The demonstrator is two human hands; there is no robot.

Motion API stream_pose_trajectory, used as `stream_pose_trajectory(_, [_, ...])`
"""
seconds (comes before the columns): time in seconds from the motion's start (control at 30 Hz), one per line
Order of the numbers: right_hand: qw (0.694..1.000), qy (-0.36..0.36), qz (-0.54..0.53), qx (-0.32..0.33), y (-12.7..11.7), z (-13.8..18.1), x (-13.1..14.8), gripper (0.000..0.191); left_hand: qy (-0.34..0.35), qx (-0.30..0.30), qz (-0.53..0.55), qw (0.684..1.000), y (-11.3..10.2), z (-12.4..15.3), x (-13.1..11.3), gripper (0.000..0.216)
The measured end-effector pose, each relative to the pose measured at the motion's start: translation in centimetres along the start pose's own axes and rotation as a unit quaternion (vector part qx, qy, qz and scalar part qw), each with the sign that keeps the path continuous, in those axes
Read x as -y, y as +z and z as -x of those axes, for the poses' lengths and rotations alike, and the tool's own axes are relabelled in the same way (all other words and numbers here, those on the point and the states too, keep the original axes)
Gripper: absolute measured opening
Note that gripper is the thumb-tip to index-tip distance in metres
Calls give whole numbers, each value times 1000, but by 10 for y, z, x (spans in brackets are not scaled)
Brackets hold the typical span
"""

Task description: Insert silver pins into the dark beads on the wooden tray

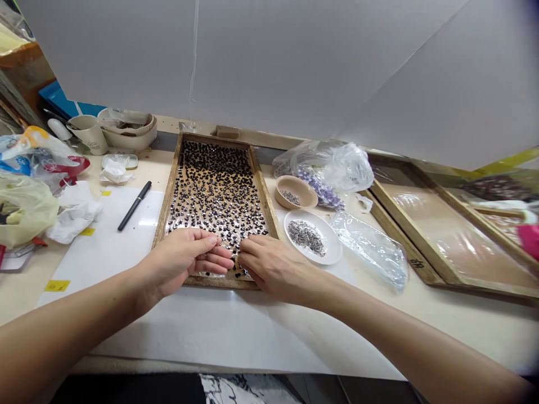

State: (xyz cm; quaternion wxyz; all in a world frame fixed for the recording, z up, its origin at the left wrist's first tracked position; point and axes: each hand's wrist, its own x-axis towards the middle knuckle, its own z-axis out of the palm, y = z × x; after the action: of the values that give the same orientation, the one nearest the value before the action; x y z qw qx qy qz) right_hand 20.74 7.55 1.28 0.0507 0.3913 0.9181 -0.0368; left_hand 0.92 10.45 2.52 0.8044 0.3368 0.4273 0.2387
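Note:
A wooden tray (170, 185) lies lengthwise in front of me, covered with several small dark beads (217, 185). Both my hands rest over its near end. My left hand (185, 259) has its fingers pressed together in a pinch, and what it holds is too small to name. My right hand (272, 265) is curled, fingertips closed at the beads near the tray's front edge, its grip also hidden. The fingertips of the two hands nearly meet.
A white plate (328, 247) and a tan bowl (309, 197) with small metal pieces sit right of the tray, beside plastic bags (337, 168). A black pen (135, 205), tissues, a cup (90, 133) and bags lie left. Another wooden tray (421, 264) is far right.

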Motion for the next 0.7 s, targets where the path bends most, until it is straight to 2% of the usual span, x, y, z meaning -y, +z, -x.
stream_pose_trajectory(0.13, [1000, -4, -13, -5, -2, 2, -2, 17, -2, 0, -11, 1000, -1, 0, 0, 19])
stream_pose_trajectory(0.2, [999, -9, -30, -35, -6, 5, -4, 19, -3, 6, -18, 1000, -1, 0, 1, 19])
stream_pose_trajectory(0.3, [988, 7, -81, -133, -15, 6, -6, 22, 0, 12, -16, 1000, -2, 1, 1, 18])
stream_pose_trajectory(0.37, [968, 26, -139, -207, -21, 4, -4, 20, -1, 14, -11, 1000, -1, 2, 0, 19])
stream_pose_trajectory(0.43, [947, 38, -194, -254, -27, -2, 0, 16, -2, 18, -9, 1000, -1, 3, -1, 19])
stream_pose_trajectory(0.5, [938, 47, -222, -262, -32, -10, 6, 13, -2, 27, -13, 1000, 0, 4, -3, 19])
stream_pose_trajectory(0.7, [938, 77, -247, -230, -43, -29, 15, 9, 10, 35, -28, 999, 0, 7, -7, 18])
